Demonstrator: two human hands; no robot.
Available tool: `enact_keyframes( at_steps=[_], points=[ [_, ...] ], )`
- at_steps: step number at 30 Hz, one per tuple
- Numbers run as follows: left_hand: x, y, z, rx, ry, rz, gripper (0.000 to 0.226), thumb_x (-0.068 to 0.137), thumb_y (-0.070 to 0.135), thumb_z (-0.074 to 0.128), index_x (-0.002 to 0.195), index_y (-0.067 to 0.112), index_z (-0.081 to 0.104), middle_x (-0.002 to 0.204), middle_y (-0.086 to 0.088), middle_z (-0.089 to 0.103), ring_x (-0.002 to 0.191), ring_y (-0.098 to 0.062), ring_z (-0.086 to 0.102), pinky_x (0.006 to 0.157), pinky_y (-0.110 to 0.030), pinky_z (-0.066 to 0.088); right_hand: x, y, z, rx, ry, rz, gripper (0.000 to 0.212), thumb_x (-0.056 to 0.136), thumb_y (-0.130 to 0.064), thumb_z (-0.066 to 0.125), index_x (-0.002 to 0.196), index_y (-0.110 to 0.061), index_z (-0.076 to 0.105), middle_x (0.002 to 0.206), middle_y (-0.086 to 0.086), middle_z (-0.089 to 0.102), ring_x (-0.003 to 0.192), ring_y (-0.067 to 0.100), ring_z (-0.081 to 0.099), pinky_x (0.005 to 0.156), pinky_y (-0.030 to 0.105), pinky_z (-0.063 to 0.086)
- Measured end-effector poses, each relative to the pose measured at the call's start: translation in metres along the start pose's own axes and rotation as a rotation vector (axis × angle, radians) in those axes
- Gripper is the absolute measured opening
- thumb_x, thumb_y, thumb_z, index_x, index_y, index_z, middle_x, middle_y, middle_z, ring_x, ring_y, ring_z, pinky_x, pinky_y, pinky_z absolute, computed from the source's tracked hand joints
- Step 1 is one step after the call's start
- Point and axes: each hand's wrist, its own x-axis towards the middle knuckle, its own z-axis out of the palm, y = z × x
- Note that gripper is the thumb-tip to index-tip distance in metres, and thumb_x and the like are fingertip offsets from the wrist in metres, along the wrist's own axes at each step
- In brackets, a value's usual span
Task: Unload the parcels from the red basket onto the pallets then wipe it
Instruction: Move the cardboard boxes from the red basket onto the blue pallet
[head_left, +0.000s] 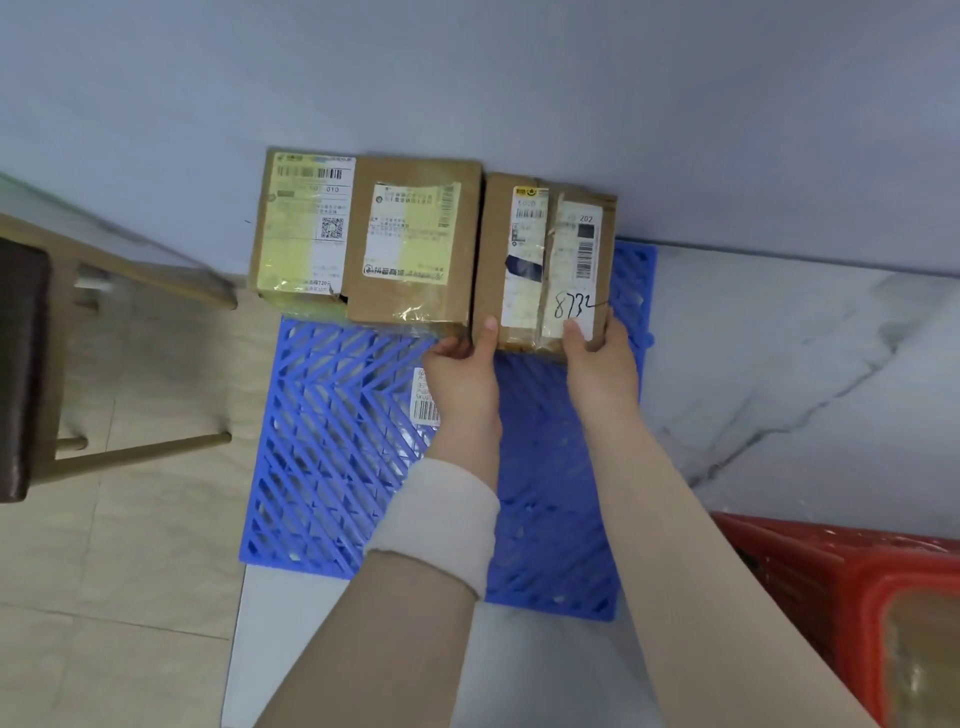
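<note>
Both hands grip the near edge of one cardboard box (545, 265): left hand (462, 374), right hand (597, 364). It sits on the blue pallet (332, 441) against the wall, touching two other boxes (363, 239). Red basket (841, 587) at lower right.

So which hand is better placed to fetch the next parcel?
Probably the right hand: the red basket sits on its side; the left hand would cross over. Both grip the box.

This looks like a small parcel room. Taped parcels (415, 239) with shipping labels sit on a blue plastic pallet (332, 457) on the tile floor (130, 545) by a plain wall (519, 78). A red basket (841, 571) stands near.
</note>
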Motion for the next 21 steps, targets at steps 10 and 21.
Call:
enact_keyframes(
  at_steps=[10,21],
  points=[
    [-0.117,0.019,-0.063,0.661,-0.178,0.487,0.038,0.084,0.023,0.064,0.118,0.013,0.049,0.113,0.005,0.055,0.102,-0.013,0.055,0.086,-0.028,0.044,-0.131,-0.024,-0.087,-0.494,0.017,-0.308,0.063,0.088,-0.034,0.056,0.142,-0.014,0.029,0.147,0.011,0.031,0.137,0.026,0.024,0.113,0.038,0.021],
    [-0.326,-0.056,-0.049,1.145,-0.274,1.089,0.034,0.082,0.019,0.064,0.114,0.011,0.057,0.116,-0.008,0.061,0.109,-0.029,0.056,0.091,-0.039,0.041,-0.269,0.051,-0.253,-0.759,0.112,-0.478,0.055,0.088,-0.026,0.054,0.139,-0.017,0.035,0.151,0.007,0.028,0.144,0.027,0.006,0.116,0.043,0.001]
  ],
)
